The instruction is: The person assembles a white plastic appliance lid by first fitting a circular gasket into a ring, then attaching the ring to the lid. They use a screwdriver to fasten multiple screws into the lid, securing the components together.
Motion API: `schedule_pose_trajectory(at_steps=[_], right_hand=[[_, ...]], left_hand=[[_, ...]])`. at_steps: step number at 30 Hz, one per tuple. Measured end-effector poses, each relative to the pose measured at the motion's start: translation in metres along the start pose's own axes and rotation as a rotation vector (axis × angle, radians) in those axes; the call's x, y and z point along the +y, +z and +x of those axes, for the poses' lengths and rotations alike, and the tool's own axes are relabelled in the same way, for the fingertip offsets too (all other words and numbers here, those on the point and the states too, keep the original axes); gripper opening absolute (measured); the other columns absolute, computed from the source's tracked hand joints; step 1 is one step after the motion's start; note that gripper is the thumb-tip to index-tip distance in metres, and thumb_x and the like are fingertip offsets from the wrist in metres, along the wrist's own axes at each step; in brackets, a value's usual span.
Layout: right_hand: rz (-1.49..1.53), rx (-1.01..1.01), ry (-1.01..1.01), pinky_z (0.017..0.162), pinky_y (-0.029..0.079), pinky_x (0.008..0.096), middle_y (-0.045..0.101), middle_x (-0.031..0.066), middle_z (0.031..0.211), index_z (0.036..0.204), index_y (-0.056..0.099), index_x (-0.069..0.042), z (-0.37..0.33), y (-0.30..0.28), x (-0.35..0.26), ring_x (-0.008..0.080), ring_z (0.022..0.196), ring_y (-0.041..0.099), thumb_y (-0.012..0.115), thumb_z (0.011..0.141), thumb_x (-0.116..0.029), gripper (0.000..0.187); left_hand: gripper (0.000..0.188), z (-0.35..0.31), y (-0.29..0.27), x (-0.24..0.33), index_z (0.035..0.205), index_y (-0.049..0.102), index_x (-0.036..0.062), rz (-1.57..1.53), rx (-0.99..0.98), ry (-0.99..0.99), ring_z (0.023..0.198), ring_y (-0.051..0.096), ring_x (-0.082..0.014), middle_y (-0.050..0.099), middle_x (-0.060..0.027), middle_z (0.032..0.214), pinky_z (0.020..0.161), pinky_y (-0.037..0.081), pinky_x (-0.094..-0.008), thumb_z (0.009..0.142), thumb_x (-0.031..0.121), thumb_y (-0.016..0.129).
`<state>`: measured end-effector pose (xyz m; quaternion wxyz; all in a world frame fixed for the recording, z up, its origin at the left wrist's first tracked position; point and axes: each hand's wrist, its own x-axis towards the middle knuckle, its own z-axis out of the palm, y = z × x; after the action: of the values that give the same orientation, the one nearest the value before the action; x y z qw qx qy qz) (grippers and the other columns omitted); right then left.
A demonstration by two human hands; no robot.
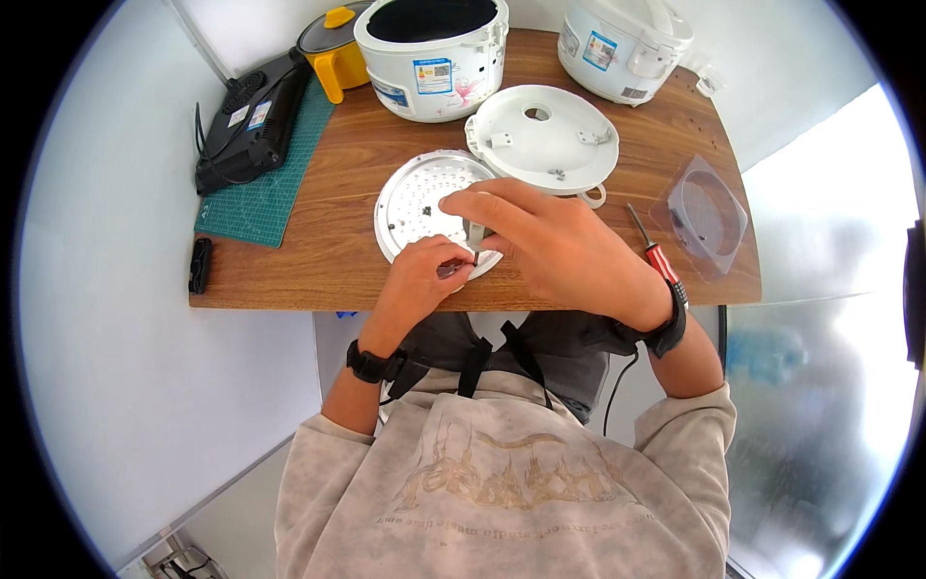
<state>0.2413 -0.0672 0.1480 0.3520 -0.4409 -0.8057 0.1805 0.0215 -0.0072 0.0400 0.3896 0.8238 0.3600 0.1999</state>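
A round perforated metal disc [397, 214] lies near the table's front edge, with a small dark part on it. Above its front right side, my right hand [569, 253] is closed round a short grey-handled screwdriver [476, 234], its thin dark shaft pointing down. Beside that tip, at the disc's near rim, my left hand [417, 285] has its fingers pinched together; what they hold is hidden. Behind the disc rests a white round lid part [540, 159] with a hole and several small screws on it.
A red-handled screwdriver [660, 262] and a clear plastic tray [709, 214] lie on the right. Two white rice cookers, one open [424, 87] and one closed [617, 58], stand behind. At left are a yellow pot [331, 72], black device [258, 130], green mat [253, 210] and black object [200, 265].
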Motion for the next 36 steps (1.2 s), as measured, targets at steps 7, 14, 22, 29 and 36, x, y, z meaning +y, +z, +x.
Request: schedule_pose_trajectory(at_steps=[7,14,22,29,36], right_hand=[[0.029,0.048,-0.013,0.075,0.061,0.0396,0.065,0.0122,0.122,0.136,0.056,-0.01,-0.002,0.001,0.01,0.0331,0.096,0.071,0.07,0.081,0.008,0.059],[0.037,0.039,0.021,0.075,0.061,0.0379,0.065,0.0123,0.121,0.134,0.057,-0.009,0.001,0.0,0.008,0.0321,0.093,0.072,0.069,0.081,0.01,0.058],[0.079,0.033,-0.016,0.074,0.06,0.0373,0.066,0.0121,0.122,0.129,0.06,-0.008,0.001,-0.002,0.007,0.0317,0.094,0.073,0.069,0.076,0.014,0.059],[0.169,0.018,0.084,0.073,0.06,0.0376,0.066,0.0104,0.123,0.126,0.06,-0.008,0.001,-0.006,0.005,0.0333,0.094,0.071,0.068,0.076,0.014,0.056],[0.071,-0.072,0.088,0.078,0.062,0.035,0.064,0.0123,0.125,0.131,0.059,-0.007,0.004,-0.006,-0.004,0.03,0.096,0.073,0.053,0.079,0.021,0.059]], left_hand=[[0.014,0.0,-0.003,-0.002,0.1,0.074,0.0008,-0.011,-0.046,-0.023,0.087,0.07,-0.0226,0.071,-0.0098,0.097,0.079,0.058,-0.0321,0.089,0.01,0.075],[0.016,-0.002,-0.007,-0.008,0.104,0.074,0.0013,-0.033,-0.069,-0.005,0.088,0.07,-0.0219,0.071,-0.0084,0.101,0.08,0.058,-0.0317,0.09,0.009,0.074],[0.013,-0.001,-0.008,-0.003,0.101,0.075,0.0017,-0.037,-0.067,-0.053,0.086,0.07,-0.0207,0.071,-0.0079,0.098,0.08,0.058,-0.0299,0.09,0.009,0.074],[0.014,0.001,-0.01,-0.001,0.1,0.076,0.0025,-0.065,-0.059,-0.07,0.085,0.07,-0.024,0.072,-0.0094,0.095,0.08,0.058,-0.0328,0.09,0.011,0.074],[0.015,0.0,-0.016,0.002,0.1,0.075,-0.0006,-0.086,-0.068,-0.107,0.084,0.07,-0.0225,0.071,-0.01,0.095,0.079,0.058,-0.0311,0.089,0.01,0.075]])
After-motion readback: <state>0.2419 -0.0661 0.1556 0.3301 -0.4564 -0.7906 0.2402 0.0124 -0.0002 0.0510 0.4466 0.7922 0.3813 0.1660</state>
